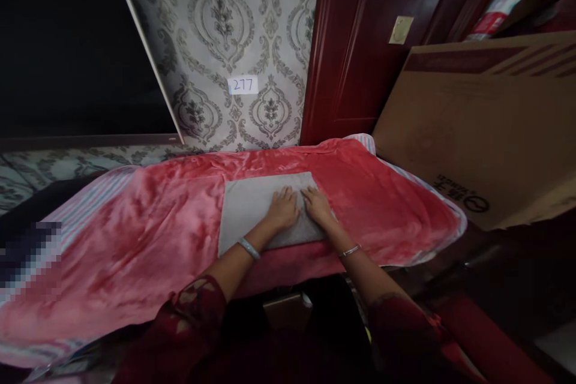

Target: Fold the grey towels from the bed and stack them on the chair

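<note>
A grey rectangular cloth [247,210] lies spread out on a red-pink plush blanket [373,204]. Palm down, my left hand [284,207] rests on the cloth right of its middle, with its fingers stretched toward the far edge. Close beside it, my right hand [317,204] presses on the cloth near its right edge, its fingers slightly bent. The two hands are apart by a narrow gap. Neither hand shows anything gripped. Part of the cloth is hidden beneath my hands and left forearm.
A patterned wall with a paper marked 277 [243,84] stands behind the blanket. A dark TV screen [76,48] is at the left. On the right, a large cardboard box [486,126] borders the blanket, with a plastic bottle [499,9] above it.
</note>
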The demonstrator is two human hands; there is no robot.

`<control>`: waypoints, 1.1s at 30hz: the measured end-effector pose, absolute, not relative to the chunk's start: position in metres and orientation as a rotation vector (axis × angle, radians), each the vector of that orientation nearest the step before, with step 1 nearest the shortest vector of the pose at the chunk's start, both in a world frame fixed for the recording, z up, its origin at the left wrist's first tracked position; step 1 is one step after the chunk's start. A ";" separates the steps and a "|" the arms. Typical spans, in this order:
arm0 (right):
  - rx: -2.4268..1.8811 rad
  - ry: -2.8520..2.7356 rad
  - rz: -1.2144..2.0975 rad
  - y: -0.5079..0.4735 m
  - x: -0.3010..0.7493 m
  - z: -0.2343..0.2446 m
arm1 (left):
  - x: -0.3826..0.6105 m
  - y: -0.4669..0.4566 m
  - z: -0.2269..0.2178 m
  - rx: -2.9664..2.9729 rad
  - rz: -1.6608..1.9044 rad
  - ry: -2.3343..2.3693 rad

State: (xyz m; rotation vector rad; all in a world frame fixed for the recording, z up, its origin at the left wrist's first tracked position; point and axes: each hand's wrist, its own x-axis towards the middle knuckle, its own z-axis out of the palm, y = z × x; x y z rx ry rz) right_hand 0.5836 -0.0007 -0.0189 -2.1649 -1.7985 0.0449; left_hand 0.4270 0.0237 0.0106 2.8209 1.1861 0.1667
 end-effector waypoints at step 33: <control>-1.755 -1.415 0.287 -0.012 0.606 -0.022 | 0.372 -0.036 0.016 2.832 0.256 1.368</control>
